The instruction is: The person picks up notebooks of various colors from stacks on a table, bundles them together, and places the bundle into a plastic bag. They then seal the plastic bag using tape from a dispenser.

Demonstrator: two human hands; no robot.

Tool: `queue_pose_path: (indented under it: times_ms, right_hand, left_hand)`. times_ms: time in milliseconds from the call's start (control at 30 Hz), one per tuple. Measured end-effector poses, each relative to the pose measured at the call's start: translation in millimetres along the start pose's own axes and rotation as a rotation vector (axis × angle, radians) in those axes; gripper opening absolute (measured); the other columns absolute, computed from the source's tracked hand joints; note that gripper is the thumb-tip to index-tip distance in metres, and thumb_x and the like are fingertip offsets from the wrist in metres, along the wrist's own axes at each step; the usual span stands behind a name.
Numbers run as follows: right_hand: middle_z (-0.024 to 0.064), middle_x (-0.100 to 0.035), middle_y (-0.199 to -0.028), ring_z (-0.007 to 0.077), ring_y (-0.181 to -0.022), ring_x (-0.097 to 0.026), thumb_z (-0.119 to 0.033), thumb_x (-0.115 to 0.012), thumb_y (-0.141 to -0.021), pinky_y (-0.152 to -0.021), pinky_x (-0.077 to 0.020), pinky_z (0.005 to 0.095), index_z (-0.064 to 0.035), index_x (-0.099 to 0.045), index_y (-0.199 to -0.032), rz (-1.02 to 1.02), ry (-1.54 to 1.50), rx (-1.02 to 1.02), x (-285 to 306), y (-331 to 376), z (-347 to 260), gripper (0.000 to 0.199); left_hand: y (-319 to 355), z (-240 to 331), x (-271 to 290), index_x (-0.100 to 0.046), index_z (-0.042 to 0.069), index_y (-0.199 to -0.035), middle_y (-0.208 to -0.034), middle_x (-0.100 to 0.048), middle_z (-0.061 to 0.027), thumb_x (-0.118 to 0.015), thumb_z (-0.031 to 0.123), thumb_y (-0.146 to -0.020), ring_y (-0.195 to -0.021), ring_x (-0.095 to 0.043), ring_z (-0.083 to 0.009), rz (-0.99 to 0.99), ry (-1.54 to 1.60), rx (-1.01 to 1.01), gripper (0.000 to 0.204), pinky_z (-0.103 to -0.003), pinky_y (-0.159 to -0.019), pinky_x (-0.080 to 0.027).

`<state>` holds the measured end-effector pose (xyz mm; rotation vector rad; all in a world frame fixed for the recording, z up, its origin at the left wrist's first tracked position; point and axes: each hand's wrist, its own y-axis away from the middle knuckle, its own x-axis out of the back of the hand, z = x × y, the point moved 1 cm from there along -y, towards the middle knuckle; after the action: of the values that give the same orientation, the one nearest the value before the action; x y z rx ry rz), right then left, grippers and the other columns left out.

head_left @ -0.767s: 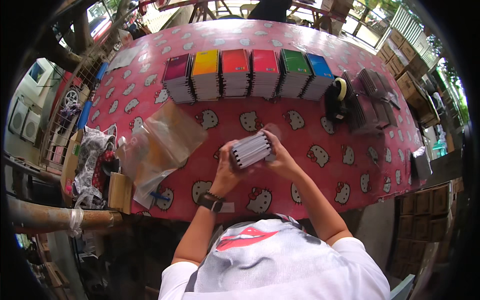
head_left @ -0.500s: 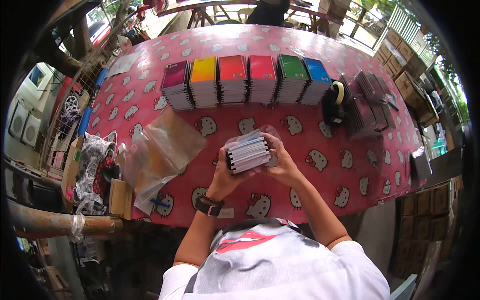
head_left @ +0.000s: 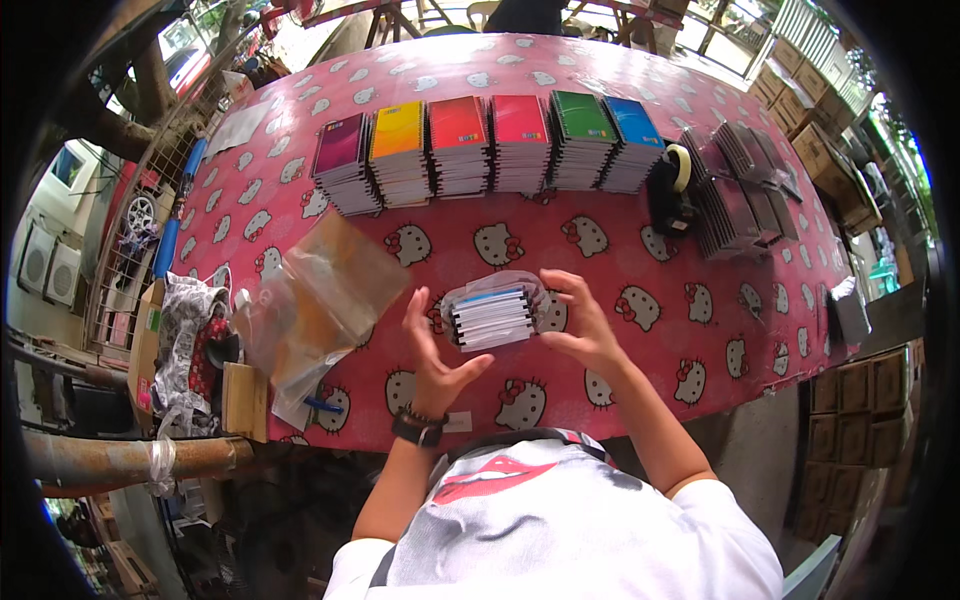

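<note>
A small stack of spiral notebooks (head_left: 493,318) in a clear plastic bag sits on the pink patterned table, its white page edges and black bindings toward me. My left hand (head_left: 440,360) is on its left side, fingers spread and thumb apart, holding nothing. On the other side my right hand (head_left: 583,325) is also open, its fingertips close to the bag's right edge; whether they touch it I cannot tell. Farther back stands a row of notebook piles with purple (head_left: 340,150), yellow (head_left: 398,130), red, pink, green (head_left: 583,118) and blue covers.
Clear plastic bags (head_left: 330,290) lie to the left, near a blue pen (head_left: 322,405). A black tape dispenser (head_left: 672,195) stands right of the row, beside wrapped notebook bundles (head_left: 730,215). A wooden block (head_left: 245,400) is at the left edge. Cardboard boxes (head_left: 855,420) are stacked at right.
Both hands have let go of the bagged notebook stack and moved apart, fingers opening. The stack now rests on the table. The view has shifted slightly.
</note>
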<state>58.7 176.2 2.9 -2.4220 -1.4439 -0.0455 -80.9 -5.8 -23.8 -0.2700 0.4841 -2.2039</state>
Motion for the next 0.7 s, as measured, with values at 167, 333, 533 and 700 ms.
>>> queue_pose_path:
  times_ms: [167, 333, 533, 700]
  right_hand:
    - [0.0005, -0.057, -0.119, 0.0238, -0.117, -0.04, -0.002, -0.061, -0.06, -0.1, -0.0302, 0.0381, -0.0114, -0.064, -0.104, -0.197, 0.224, 0.174, 0.5, -1.0, -27.7, 0.046]
    - [-0.0022, -0.046, -0.134, 0.0282, -0.129, -0.028, 0.0, -0.061, -0.057, -0.103, -0.0225, 0.0476, -0.0245, -0.064, -0.111, -0.347, 0.431, 0.247, -3.4, -8.7, -22.7, 0.059]
    - [-0.003, -0.026, -0.148, 0.0347, -0.137, -0.011, -0.004, -0.066, -0.05, -0.104, -0.016, 0.0567, -0.0312, -0.063, -0.113, -0.58, 0.442, 0.197, -2.8, -20.6, -21.0, 0.068]
    - [0.0014, -0.021, -0.15, 0.0367, -0.138, -0.007, -0.008, -0.069, -0.052, -0.104, -0.0149, 0.0595, -0.0272, -0.061, -0.117, -0.686, 0.396, 0.244, -7.5, -31.7, -19.5, 0.068]
  left_hand:
    - [24.2, 20.1, 8.4, -0.044, 0.006, -0.128, -0.131, -0.041, -0.0128, -0.074, 0.023, -0.066, -0.129, -0.029, -0.0321, -0.141, -0.381, -0.112, 0.071, -0.044, -0.106, -0.024]
    - [20.6, 22.2, 14.2, -0.045, 0.007, -0.128, -0.138, -0.038, -0.0122, -0.074, 0.025, -0.068, -0.133, -0.024, -0.0339, -0.255, -0.522, -0.198, 0.069, -0.046, -0.108, -0.022]
    - [-4.2, 26.0, 32.6, -0.045, 0.022, -0.131, -0.144, -0.031, -0.0039, -0.078, 0.026, -0.061, -0.136, -0.013, -0.0353, -0.537, -0.592, -0.26, 0.077, -0.053, -0.108, -0.017]
    - [-28.7, 37.5, 24.0, -0.048, 0.026, -0.129, -0.143, -0.031, -0.0043, -0.079, 0.028, -0.06, -0.138, -0.01, -0.0345, -0.766, -0.65, -0.195, 0.076, -0.056, -0.107, -0.014]
